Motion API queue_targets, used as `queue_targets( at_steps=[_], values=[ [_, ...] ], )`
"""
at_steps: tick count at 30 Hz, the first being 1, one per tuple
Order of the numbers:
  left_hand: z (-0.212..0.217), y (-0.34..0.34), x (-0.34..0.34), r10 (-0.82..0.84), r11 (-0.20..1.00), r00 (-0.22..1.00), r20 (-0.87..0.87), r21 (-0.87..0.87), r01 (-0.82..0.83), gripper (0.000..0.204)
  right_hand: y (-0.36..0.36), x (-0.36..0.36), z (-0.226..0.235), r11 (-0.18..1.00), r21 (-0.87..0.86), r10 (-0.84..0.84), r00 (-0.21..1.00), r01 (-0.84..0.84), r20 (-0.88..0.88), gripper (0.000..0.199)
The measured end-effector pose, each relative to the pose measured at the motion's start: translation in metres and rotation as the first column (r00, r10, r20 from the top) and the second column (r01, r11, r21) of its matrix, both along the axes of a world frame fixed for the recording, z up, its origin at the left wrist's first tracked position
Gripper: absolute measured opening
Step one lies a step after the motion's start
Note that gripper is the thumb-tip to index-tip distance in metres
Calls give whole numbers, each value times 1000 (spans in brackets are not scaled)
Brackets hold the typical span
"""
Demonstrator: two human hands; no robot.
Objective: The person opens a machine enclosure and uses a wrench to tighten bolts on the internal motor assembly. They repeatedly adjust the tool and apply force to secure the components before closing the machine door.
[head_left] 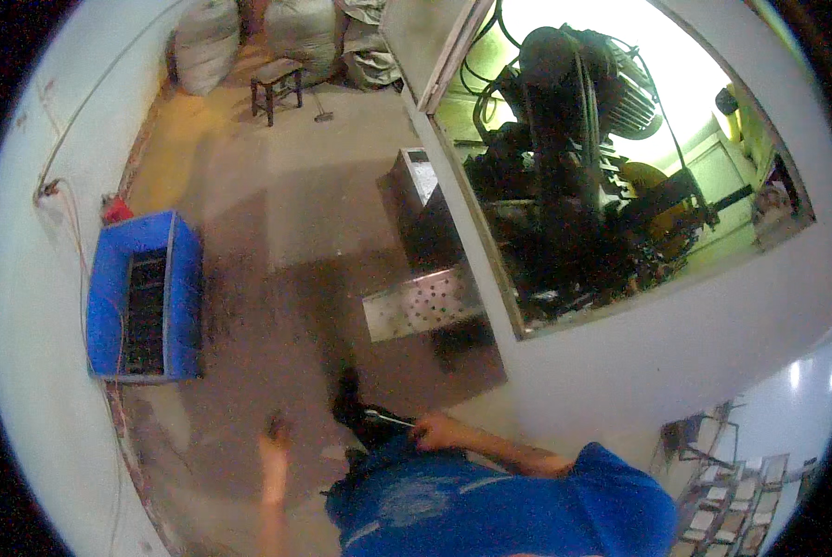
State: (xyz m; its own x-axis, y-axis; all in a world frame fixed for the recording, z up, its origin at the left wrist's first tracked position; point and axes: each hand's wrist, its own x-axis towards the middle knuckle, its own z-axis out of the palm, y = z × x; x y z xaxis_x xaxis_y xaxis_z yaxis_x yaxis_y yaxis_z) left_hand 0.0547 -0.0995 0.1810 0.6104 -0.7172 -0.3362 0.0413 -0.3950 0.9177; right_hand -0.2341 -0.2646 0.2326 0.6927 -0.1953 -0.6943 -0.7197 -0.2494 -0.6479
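Note:
My right hand (pixel 432 433) is at waist height in front of my blue shirt. Its fingers are closed around a thin, shiny metal tool (pixel 390 418) that points left; its exact kind is too small to tell. Below the tool is my dark shoe (pixel 348 399) on the floor. My left hand (pixel 274 446) hangs to the left, over the brown floor and apart from other things. Something dark shows at its fingertips, but blur hides whether they hold anything.
A blue crate (pixel 184 306) with dark parts inside stands by the left wall. To the right, a wall opening shows a dark machine (pixel 560 139). A perforated metal step (pixel 421 304) juts out below it. Farther off are a stool (pixel 277 76) and white sacks (pixel 207 46).

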Motion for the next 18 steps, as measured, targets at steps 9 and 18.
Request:
queue_targets(
  at_steps=[9, 18],
  values=[
    [93, -217, 61, -781, 372, -3, 624, 469, 801, 20, -114, 155, 42, 978, -205, -4, 990, 34, 143, 34],
    [71, -358, 148, -844, 131, 53, 534, 109, 985, 19, -217, 189, -19, 880, 278, -471, 782, 385, 407, 25]
  ],
)
